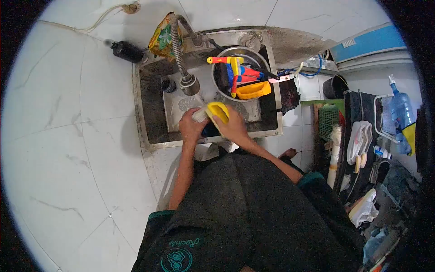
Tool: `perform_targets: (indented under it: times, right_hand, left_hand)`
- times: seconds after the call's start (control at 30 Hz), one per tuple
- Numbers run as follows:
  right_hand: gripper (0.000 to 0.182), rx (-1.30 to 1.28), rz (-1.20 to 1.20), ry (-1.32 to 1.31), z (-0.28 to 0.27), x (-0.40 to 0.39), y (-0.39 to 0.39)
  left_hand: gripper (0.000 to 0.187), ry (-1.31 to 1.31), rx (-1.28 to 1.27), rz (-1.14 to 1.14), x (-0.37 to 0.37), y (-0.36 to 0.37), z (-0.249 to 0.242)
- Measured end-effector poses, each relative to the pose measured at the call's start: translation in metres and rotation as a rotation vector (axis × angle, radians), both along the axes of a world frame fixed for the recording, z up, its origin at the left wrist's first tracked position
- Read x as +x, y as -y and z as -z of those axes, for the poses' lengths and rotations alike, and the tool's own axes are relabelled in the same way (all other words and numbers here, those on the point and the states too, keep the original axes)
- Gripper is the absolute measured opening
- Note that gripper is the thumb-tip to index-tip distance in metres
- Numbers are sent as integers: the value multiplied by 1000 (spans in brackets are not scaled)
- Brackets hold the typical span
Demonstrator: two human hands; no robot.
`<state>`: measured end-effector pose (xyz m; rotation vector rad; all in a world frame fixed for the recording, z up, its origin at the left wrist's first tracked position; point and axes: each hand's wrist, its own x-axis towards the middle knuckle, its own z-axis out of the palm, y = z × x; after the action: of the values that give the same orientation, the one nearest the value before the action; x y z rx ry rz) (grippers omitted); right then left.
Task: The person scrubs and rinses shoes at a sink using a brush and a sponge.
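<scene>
Over the front part of the metal sink, my right hand is closed around a yellow brush with pale bristles. My left hand grips a whitish object, which meets the bristles; what it is exactly I cannot make out. Behind my hands, a round metal basin holds several brushes with red, yellow and blue parts, among them a yellow one. The flexible faucet hangs over the sink, left of the basin.
A black bottle and a yellow-green packet are at the sink's back left. A dark jar stands inside the sink. To the right are a green crate, white shoes, a black bucket and a blue bottle.
</scene>
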<state>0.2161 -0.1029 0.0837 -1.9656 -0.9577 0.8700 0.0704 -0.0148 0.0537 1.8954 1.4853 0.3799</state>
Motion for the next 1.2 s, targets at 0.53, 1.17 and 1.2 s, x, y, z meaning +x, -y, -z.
perform_targets:
  times: [0.53, 1.17, 1.2]
  right_hand:
    - [49, -16, 230, -12, 15, 54, 61]
    - [64, -106, 171, -199, 46, 43, 56]
    - [64, -102, 175, -191, 50, 43, 56]
  left_hand:
    - [50, -29, -3, 84, 16, -69, 30]
    - [31, 562, -154, -40, -89, -55, -10]
    - [32, 501, -127, -32, -86, -51, -29]
